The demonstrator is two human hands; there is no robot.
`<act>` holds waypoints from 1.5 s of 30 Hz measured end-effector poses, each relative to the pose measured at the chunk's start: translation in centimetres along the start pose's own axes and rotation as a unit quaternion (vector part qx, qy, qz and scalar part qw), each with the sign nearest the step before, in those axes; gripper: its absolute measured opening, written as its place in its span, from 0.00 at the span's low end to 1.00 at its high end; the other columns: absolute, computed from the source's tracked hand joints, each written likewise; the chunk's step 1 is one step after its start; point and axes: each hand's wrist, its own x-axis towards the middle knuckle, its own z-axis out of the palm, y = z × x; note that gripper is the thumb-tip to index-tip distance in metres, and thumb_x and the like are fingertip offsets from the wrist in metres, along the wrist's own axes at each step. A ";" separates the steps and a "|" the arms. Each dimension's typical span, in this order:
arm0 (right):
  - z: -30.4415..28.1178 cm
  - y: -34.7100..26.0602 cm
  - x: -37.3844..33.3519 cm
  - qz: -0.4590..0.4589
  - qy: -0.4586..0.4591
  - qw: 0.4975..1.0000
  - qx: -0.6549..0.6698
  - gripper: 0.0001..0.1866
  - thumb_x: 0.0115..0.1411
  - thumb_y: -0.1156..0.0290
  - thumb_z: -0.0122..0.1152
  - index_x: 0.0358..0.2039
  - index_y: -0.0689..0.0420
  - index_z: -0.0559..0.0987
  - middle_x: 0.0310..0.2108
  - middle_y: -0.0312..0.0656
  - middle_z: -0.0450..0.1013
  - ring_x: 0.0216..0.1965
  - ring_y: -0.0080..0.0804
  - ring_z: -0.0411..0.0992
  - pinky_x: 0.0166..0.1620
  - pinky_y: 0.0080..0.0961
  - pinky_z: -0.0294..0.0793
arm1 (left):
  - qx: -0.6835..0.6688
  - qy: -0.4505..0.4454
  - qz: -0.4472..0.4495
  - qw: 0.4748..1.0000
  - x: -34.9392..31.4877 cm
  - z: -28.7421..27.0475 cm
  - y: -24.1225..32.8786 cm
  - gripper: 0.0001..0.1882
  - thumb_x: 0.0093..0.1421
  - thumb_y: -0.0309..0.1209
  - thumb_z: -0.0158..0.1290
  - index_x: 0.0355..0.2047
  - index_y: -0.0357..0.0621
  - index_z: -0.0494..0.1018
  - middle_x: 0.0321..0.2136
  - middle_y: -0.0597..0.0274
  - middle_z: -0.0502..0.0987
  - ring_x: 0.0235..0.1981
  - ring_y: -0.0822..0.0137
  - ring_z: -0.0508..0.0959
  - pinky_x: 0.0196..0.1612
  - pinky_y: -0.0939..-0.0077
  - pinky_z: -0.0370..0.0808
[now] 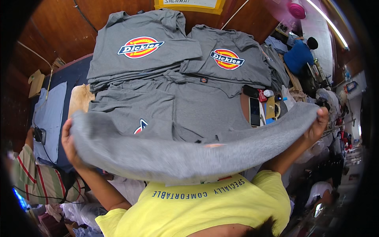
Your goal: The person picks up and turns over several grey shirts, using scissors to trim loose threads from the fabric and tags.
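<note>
A grey T-shirt [197, 160] hangs in the air between my hands, spread wide in a sagging curve and blurred by motion. My left hand [71, 144] grips its left end, fingers closed on the cloth. Its right end is pinched in my right hand [319, 124]. Below and beyond it on the table lie a half-folded grey T-shirt [130, 104] with part of a print showing and another grey shirt [207, 104] laid flat. The near edges of both are hidden behind the raised shirt.
Two stacks of folded grey shirts with printed logos, a left stack [138, 59] and a right stack [225, 57], stand against the wooden wall. A phone [254, 112] lies at the right. Co-workers sit nearby: a striped shirt [39, 179] left, a blue shirt [298, 57] far right.
</note>
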 end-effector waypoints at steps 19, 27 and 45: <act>12.3 15.8 33.2 -0.108 0.024 0.994 -0.014 0.09 0.51 0.82 0.53 0.33 0.58 0.75 0.32 0.33 0.71 0.34 0.19 0.68 0.41 0.14 0.64 | 0.073 0.065 0.230 0.968 36.2 4.9 12.8 0.21 0.55 0.12 0.34 0.47 0.36 0.67 0.49 0.56 0.67 0.51 0.63 0.65 0.54 0.73 0.61; 16.0 29.1 23.0 0.082 -0.106 0.988 -0.080 0.13 0.50 0.77 0.57 0.38 0.58 0.76 0.37 0.32 0.72 0.38 0.20 0.67 0.43 0.17 0.65 | 0.226 0.064 0.062 0.970 34.1 -8.8 -2.0 0.20 0.49 0.14 0.42 0.43 0.40 0.69 0.38 0.67 0.71 0.34 0.78 0.68 0.36 0.87 0.64; 6.5 26.9 -13.2 0.433 0.004 0.693 -0.577 0.27 0.50 0.63 0.61 0.47 0.63 0.65 0.43 0.57 0.63 0.42 0.56 0.66 0.46 0.41 0.66 | 0.384 -0.148 -0.021 0.911 -1.3 13.4 -24.9 0.14 0.47 0.19 0.51 0.35 0.44 0.73 0.44 0.56 0.67 0.47 0.60 0.67 0.48 0.72 0.63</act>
